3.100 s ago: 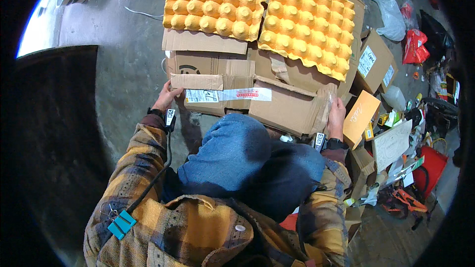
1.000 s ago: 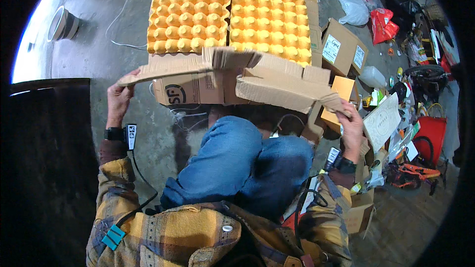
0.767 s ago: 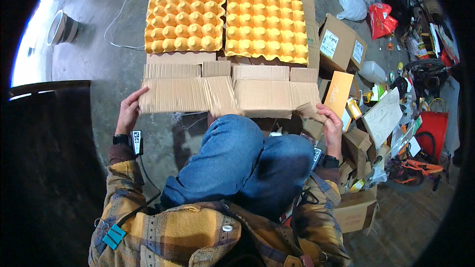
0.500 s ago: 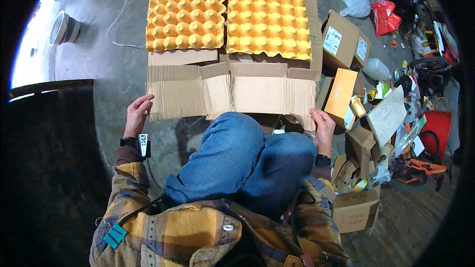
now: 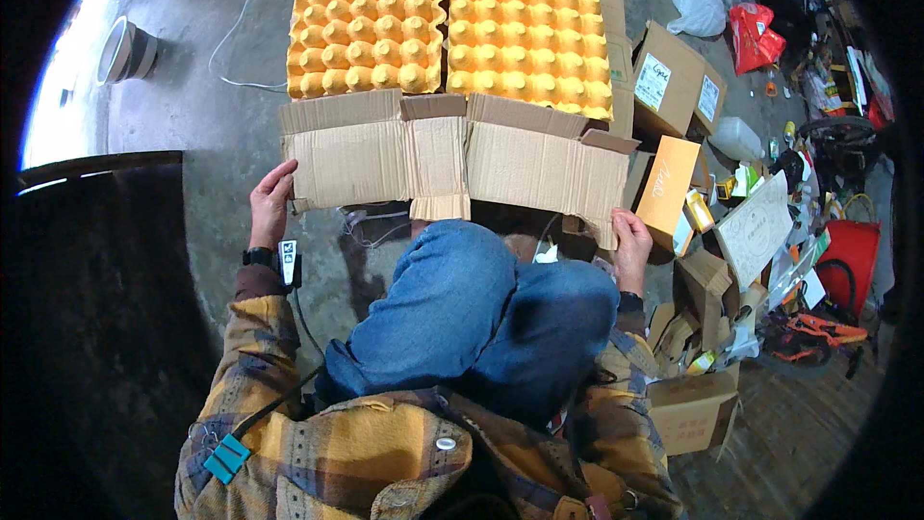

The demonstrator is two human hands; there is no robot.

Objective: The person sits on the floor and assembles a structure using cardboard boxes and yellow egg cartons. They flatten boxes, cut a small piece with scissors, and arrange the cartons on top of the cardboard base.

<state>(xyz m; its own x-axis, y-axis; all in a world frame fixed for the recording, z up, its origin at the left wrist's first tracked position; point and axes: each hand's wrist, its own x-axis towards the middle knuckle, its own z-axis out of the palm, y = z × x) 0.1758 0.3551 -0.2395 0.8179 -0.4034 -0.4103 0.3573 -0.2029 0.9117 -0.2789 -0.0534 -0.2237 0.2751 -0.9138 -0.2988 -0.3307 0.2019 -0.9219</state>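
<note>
Stretched between my hands is a flattened cardboard box (image 5: 351, 169), creased into panels, with short flaps along its far edge. My left hand (image 5: 273, 196) pinches its left end. At the right end, my right hand (image 5: 631, 241) grips the near corner between thumb and fingers. A small middle flap hangs toward my knees. Beyond the sheet lie two yellow egg trays, a left one (image 5: 368, 29) and a right one (image 5: 529, 43), side by side with bumps upward. The raised flaps hide part of the trays' near edges. Under the trays lies more flat cardboard (image 5: 616, 48).
On the right stand a brown carton (image 5: 664, 77), an orange box (image 5: 668, 183) and an open carton (image 5: 693, 414) among mixed clutter. A red bucket (image 5: 851, 265) is farther right. A grey-white bucket (image 5: 128, 51) sits at the far left, near a white cord (image 5: 226, 37).
The cardboard has risen and tilted, its far flaps now reaching the egg trays' near edges. Its middle flap now hangs lower in front. My left hand has moved slightly away from me.
</note>
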